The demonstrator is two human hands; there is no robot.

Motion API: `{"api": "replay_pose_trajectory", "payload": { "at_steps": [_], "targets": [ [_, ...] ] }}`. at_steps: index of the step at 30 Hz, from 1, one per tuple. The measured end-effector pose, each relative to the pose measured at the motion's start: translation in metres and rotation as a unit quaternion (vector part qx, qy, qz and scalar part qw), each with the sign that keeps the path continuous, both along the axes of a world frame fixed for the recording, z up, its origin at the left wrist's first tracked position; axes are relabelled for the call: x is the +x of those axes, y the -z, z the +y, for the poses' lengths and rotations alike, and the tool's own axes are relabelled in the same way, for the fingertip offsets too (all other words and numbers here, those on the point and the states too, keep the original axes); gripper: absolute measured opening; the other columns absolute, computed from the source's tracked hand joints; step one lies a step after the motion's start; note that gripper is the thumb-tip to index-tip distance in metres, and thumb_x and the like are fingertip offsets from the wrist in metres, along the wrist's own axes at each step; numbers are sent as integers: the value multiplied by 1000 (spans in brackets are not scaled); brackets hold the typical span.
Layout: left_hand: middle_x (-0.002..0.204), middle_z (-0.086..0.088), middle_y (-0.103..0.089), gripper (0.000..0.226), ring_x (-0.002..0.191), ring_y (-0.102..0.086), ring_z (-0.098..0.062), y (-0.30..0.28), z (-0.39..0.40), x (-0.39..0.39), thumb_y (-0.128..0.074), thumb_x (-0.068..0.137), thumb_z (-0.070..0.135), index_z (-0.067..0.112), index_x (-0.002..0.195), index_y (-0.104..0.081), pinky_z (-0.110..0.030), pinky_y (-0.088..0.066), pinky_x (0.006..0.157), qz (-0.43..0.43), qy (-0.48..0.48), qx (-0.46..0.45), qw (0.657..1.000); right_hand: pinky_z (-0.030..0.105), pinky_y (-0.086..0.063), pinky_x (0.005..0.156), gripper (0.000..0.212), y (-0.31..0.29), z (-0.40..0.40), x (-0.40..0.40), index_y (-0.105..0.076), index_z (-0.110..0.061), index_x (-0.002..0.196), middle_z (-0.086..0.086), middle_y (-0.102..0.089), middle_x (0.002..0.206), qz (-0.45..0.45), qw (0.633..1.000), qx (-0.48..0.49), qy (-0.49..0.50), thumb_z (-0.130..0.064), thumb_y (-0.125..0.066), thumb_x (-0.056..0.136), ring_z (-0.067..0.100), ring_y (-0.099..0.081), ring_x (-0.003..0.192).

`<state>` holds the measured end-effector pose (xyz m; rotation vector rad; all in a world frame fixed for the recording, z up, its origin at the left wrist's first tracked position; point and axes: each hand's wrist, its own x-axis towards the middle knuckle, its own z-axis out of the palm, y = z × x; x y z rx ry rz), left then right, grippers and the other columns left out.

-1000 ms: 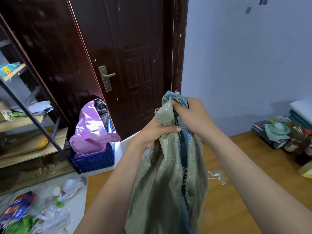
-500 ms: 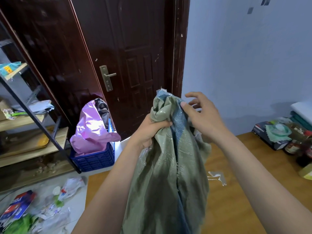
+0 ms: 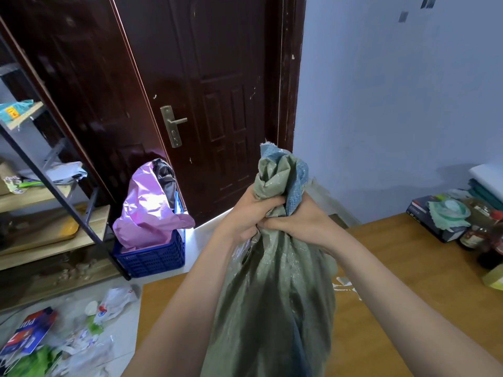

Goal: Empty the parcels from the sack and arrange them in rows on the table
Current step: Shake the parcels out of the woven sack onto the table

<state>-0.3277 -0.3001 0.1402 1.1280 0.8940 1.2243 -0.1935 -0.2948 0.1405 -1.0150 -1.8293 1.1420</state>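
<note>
One sack (image 3: 275, 289) is held upright in the centre of the frame, its gathered neck bunched just below the middle and its grey-green body hanging down to the bottom edge, over the near part of the wooden table (image 3: 408, 281) that fills the lower right. The neck is clamped by two hands pressed together: the left hand (image 3: 245, 216) is curled round the left side of the bunch and the right hand (image 3: 302, 223) is wrapped round the right side, knuckles touching. A tuft of the sack's mouth, green with a blue woven strip, sticks up above the fists. The grip is judged to be placed at the neck so that the mouth can be kept closed while the weight is carried, or so that it can be loosened before tipping; which of the two cannot be told.

No parcels are seen: none lie on the table and the contents of the sack are hidden, so the emptying is judged not yet begun. Whether the sack's bottom rests on the table cannot be told, as it is cut off by the frame.

On the table, one small scrap of pale paper (image 3: 344, 285) lies to the right of the sack, and a cluster of boxes and bottles (image 3: 462, 221) is kept at the right edge. At centre left one blue crate (image 3: 152, 257) stands on the floor, stuffed with one pink bag (image 3: 147, 210). One dark door (image 3: 217, 91) fills the upper centre.
</note>
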Motion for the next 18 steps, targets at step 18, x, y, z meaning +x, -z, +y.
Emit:
{"api": "replay_pose_trajectory", "payload": {
  "at_steps": [18],
  "targets": [
    [145,15,-47,95,130,-49,-3,12,-7,-43,-89,59,48,48,140,-40,-32,-42,109,236,-38,69,968,33,-59,66,13,-9,2,-7,-68,-22,77,-6,-72,70,34,981,-70,177,-20,-71,65,13,-70,70]
  ]
}}
